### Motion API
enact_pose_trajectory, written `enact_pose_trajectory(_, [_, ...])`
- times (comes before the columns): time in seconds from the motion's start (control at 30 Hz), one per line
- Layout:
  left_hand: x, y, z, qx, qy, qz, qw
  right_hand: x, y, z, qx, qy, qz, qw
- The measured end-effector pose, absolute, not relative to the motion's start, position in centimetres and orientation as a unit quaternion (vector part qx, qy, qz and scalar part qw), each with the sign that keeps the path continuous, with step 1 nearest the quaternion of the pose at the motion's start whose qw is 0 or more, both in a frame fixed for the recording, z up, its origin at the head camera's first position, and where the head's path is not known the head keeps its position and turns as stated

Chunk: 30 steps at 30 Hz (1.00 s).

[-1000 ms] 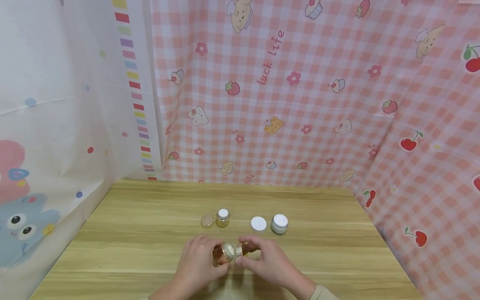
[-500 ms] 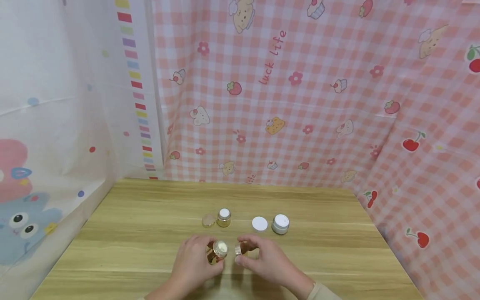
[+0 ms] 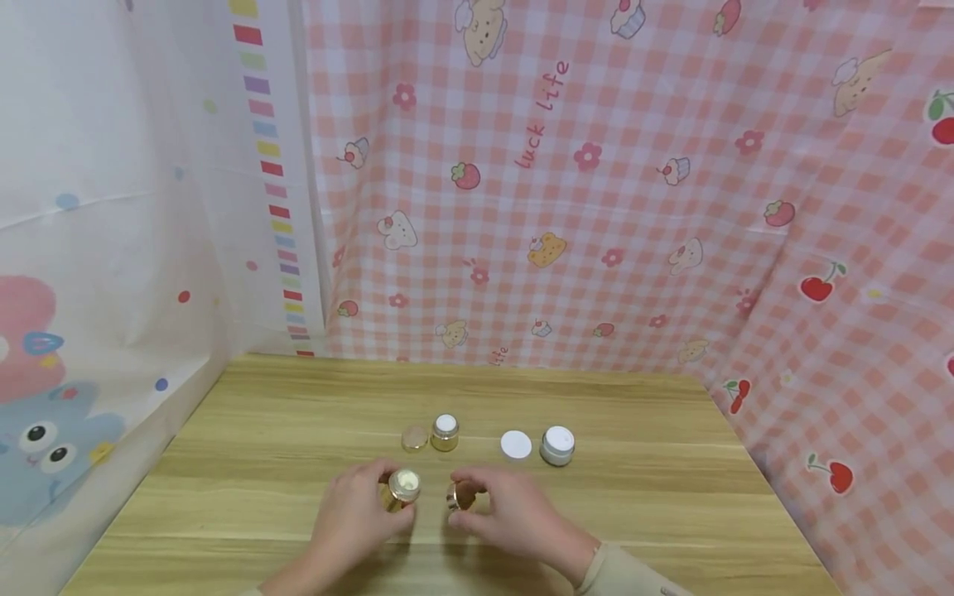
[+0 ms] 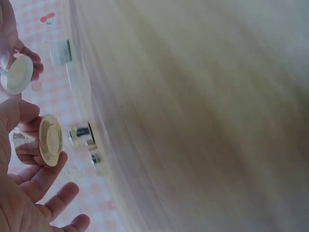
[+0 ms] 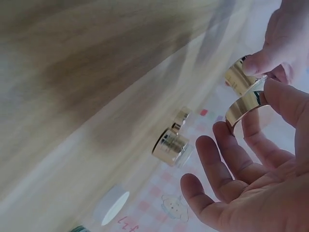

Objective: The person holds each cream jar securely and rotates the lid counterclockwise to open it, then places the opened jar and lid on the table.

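My left hand (image 3: pixel 352 511) grips a small gold jar (image 3: pixel 405 487) between thumb and fingers. The jar has no lid on, and pale cream shows at its mouth. In the left wrist view the jar's round gold base (image 4: pixel 50 140) faces the camera. To the right, my right hand (image 3: pixel 514 515) pinches a gold lid (image 5: pixel 243 108) by its rim, held on its side. The lid's pale inside (image 4: pixel 20 75) shows in the left wrist view. In the head view, jar and lid are apart, just above the wooden table.
Behind the hands on the wooden table (image 3: pixel 298 463) stand an uncapped gold jar (image 3: pixel 445 435) beside a gold lid (image 3: pixel 414 439), and an uncapped white jar (image 3: pixel 557 447) beside a white lid (image 3: pixel 516 445). A pink checked cloth (image 3: pixel 507 207) hangs behind.
The gold jar in my left hand has moved left and become more upright. My right hand has shifted a little left with the gold lid. The gap between jar and lid has widened.
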<state>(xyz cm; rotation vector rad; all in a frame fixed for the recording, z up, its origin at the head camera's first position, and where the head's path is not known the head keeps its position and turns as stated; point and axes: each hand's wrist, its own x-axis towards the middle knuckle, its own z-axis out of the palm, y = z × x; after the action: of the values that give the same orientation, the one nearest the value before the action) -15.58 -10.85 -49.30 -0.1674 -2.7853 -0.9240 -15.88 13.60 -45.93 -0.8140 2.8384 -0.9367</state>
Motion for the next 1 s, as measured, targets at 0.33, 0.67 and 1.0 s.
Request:
enact_pose_trajectory(0.33, [-16.4,-12.6,-50.0,-0.063,-0.944,-0.308,0.101,-17.9,10.2,-46.8,-0.277,0.944,-0.181,0.001])
enact_pose_trajectory(0.67, [-16.6,-12.9,-50.8,-0.078,-0.956,-0.274,0.071,-18.7,8.1,-48.1,-0.284,0.956,-0.067,-0.03])
enact_pose_trajectory(1.0, [-16.5,-12.9,-50.6,-0.078,-0.959,-0.266,0.056,-18.8,7.4,-49.0,-0.282,0.959,-0.02,-0.016])
